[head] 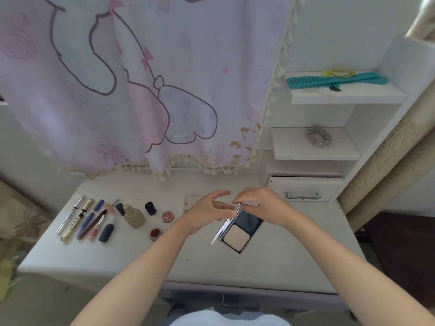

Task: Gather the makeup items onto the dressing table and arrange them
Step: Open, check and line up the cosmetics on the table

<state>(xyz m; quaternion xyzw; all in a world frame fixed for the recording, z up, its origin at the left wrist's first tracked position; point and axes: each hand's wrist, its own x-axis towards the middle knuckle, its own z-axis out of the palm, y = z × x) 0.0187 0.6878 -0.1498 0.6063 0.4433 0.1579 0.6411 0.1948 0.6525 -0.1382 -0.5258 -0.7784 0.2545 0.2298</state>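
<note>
The right hand [261, 203] pinches the raised lid of the open powder compact [237, 234], with the left hand [207, 210] loose-fingered just beside it. It lies on the dressing table [294, 255], right of the tubes [87, 220], bottle [134, 216] and pots [167, 216] already lined up. Closing and placing it looks like the last job.

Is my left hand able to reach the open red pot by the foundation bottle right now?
Probably yes. The left hand hovers by the compact with loose fingers, and the red pot sits just left of that wrist with bare table between, nothing lying across the way.
</note>
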